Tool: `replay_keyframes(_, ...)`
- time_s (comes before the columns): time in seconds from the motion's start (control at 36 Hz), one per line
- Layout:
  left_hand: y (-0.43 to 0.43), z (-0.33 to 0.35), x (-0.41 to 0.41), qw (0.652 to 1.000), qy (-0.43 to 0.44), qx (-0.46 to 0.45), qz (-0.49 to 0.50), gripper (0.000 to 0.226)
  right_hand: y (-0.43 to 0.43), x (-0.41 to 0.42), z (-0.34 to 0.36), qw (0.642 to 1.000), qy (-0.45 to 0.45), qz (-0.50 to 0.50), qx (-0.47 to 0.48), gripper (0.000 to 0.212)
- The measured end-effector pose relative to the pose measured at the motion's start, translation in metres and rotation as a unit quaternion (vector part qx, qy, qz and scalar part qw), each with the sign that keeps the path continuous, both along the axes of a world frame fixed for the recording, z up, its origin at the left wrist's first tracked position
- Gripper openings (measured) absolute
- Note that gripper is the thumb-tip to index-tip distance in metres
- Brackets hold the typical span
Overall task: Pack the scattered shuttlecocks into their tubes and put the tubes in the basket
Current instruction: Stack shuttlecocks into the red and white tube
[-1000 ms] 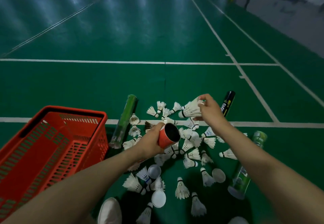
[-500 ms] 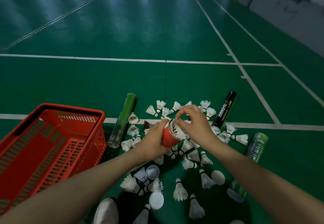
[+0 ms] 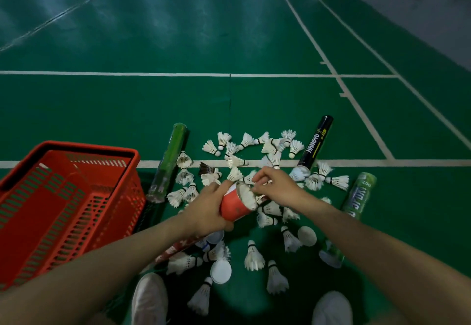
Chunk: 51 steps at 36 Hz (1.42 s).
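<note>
My left hand (image 3: 206, 210) grips a red tube (image 3: 234, 207), held tilted with its open mouth facing up and to the right. A white shuttlecock (image 3: 246, 195) sits in that mouth, feathers outward. The curled fingers of my right hand (image 3: 277, 184) pinch its feather edge at the tube's rim. Several loose shuttlecocks (image 3: 254, 258) lie scattered on the green court floor around and below my hands. The red basket (image 3: 76, 146) stands to the left with nothing visible in it.
Lying on the floor are a green tube (image 3: 169, 161) beside the basket, a black tube (image 3: 316, 144) at the back right and another green tube (image 3: 359, 194) on the right. White caps (image 3: 220, 271) lie among the shuttlecocks. My shoes (image 3: 149, 299) show at the bottom.
My right hand brought a shuttlecock from the back of the pile to the red tube and put it into the mouth. The left hand kept hold of the tube, tipping it slightly.
</note>
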<state>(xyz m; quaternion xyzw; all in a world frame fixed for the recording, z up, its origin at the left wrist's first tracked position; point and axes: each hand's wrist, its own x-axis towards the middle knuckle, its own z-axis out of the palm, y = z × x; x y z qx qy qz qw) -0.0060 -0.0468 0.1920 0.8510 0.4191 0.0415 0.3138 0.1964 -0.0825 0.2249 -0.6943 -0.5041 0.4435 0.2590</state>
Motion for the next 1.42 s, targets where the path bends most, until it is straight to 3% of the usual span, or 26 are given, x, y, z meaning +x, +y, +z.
replay_keyframes(0.08,0.001,-0.012,0.004,0.999,0.046,0.015,-0.010,0.095,-0.009,0.006,-0.026,0.998,0.019,-0.022,-0.049,0.010)
replay_keyframes(0.19,0.003,-0.033,0.015,0.996,0.092,0.006,0.009,0.092,-0.014,0.023,-0.069,0.992,-0.087,0.002,-0.086,0.015)
replay_keyframes(0.28,0.004,-0.055,0.022,0.992,0.121,-0.017,0.017,0.092,-0.011,0.034,-0.107,0.985,-0.139,0.003,-0.099,0.003)
replay_keyframes(0.39,0.014,-0.089,0.032,0.982,0.183,-0.025,0.045,0.093,0.001,0.036,-0.161,0.977,-0.178,-0.012,-0.117,0.025)
replay_keyframes(0.47,0.029,-0.113,0.037,0.972,0.222,-0.046,0.066,0.089,0.014,0.034,-0.197,0.973,-0.197,0.031,-0.120,0.039)
replay_keyframes(0.72,0.075,-0.174,0.032,0.963,0.245,-0.062,0.090,0.085,0.109,0.015,-0.247,0.967,-0.235,0.099,-0.022,0.074)
replay_keyframes(0.81,0.084,-0.180,0.032,0.964,0.241,-0.078,0.077,0.087,0.133,0.009,-0.257,0.954,-0.275,0.117,-0.024,0.067)
replay_keyframes(0.92,0.091,-0.184,0.034,0.959,0.263,-0.094,0.052,0.089,0.140,0.001,-0.265,0.931,-0.341,0.128,-0.018,0.042)
replay_keyframes(1.08,0.087,-0.179,0.026,0.964,0.243,-0.093,0.056,0.087,0.124,0.000,-0.244,0.950,-0.302,0.005,0.073,0.022)
replay_keyframes(1.22,0.072,-0.151,0.023,0.973,0.210,-0.076,0.062,0.086,0.089,-0.005,-0.186,0.970,-0.091,-0.171,0.148,0.019)
replay_keyframes(1.31,0.061,-0.122,0.024,0.983,0.170,-0.043,0.059,0.091,0.064,-0.008,-0.153,0.965,-0.054,-0.186,0.177,0.019)
replay_keyframes(1.42,0.047,-0.074,0.024,0.993,0.101,-0.008,0.059,0.092,0.037,-0.015,-0.109,0.977,0.000,-0.135,0.166,0.018)
